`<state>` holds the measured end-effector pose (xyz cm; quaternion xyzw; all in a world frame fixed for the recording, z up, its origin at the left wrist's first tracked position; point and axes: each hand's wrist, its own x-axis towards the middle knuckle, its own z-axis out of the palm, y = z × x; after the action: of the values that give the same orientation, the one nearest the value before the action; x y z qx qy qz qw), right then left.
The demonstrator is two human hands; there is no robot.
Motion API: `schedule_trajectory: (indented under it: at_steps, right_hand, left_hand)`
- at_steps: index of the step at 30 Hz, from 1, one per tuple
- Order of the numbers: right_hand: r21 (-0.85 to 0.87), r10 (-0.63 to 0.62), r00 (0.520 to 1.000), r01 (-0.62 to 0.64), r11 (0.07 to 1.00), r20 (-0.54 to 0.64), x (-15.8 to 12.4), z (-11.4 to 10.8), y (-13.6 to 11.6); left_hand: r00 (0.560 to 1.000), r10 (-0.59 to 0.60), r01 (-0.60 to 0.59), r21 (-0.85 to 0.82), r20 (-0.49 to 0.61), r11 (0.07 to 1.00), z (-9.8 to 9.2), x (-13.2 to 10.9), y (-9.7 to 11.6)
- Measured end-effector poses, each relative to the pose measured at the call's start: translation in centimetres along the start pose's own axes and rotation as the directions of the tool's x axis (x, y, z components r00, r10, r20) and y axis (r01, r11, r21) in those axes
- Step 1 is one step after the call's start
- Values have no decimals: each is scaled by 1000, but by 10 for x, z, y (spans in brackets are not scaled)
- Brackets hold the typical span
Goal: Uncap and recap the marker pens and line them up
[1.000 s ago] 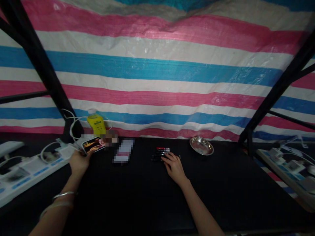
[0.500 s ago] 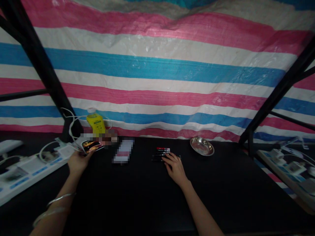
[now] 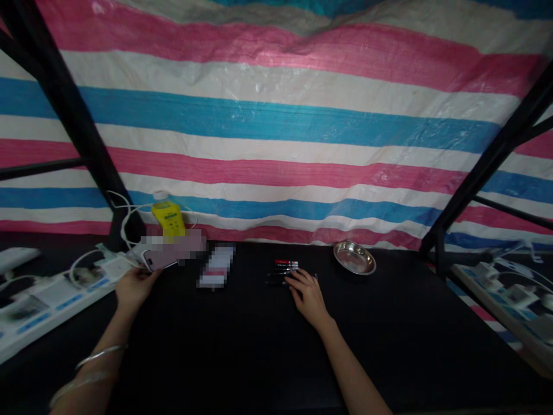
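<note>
My left hand (image 3: 133, 287) grips the near end of a phone (image 3: 159, 260) at the table's far left, and the phone lies low and nearly flat. My right hand (image 3: 307, 294) rests on the black table (image 3: 268, 351) with its fingers spread, the fingertips touching a small row of pens (image 3: 283, 270), one of them red and the rest dark. A blurred flat item (image 3: 216, 265) lies between the two hands.
A yellow bottle (image 3: 167, 216) stands behind the phone with white cables (image 3: 125, 222) beside it. A steel dish (image 3: 354, 257) sits at the far right. White power strips with chargers (image 3: 47, 294) lie at both sides. Black frame posts and a striped tarp stand behind.
My left hand has lowered and tilted the phone, so its lit screen no longer faces me. My right hand has stayed on the pens.
</note>
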<state>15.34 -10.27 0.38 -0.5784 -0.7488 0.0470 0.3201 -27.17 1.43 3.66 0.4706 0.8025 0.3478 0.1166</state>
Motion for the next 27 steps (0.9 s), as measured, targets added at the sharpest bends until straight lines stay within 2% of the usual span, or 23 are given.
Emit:
schedule_trajectory:
  at_steps: [3,5,9,11,13,15,17,19,20,21,22,23,24,27]
  right_hand:
    - [24,-2,998,3,1000,-59,0,3,4]
    - [56,57,985,-49,997,-165,1,5,8]
    - [148,269,884,-229,962,-381,2,5,22]
    - [171,335,847,-289,942,-414,2,3,28]
    - [175,381,828,-338,925,-411,2,2,33]
    - [168,420,815,-386,907,-398,3,3,36]
    - [154,439,816,-412,898,-376,3,3,37]
    - [143,438,826,-415,898,-354,3,3,36]
    - [144,436,831,-412,900,-345,3,3,37]
    - [150,435,834,-409,900,-340,3,3,37]
    - [158,440,831,-411,898,-340,2,2,38]
    - [167,451,823,-418,893,-346,2,1,39]
    - [177,463,811,-428,886,-357,1,-1,41]
    - [195,475,786,-433,880,-397,-1,-4,46]
  left_hand:
    - [1000,-10,10,-22,-4,1000,0,-2,1]
    - [999,-17,16,-40,-40,999,1,-3,1]
    - [980,50,-52,-7,-194,999,6,-6,-1]
    - [931,91,-102,-13,-353,995,8,-9,1]
    - [846,87,-138,-59,-526,989,8,-15,10]
    - [785,83,-185,-104,-615,977,9,-24,27]
    - [766,128,-263,-126,-631,956,11,-39,51]
    - [799,314,-429,-120,-512,896,19,-59,81]
    - [800,410,-510,-136,-438,849,25,-71,96]
    - [790,505,-583,-172,-348,794,32,-86,111]
    - [751,626,-660,-211,-210,721,41,-101,125]
    - [679,732,-720,-252,-62,647,50,-118,138]
    - [582,810,-769,-276,70,576,60,-135,149]
    - [349,882,-859,-268,317,436,87,-184,173]
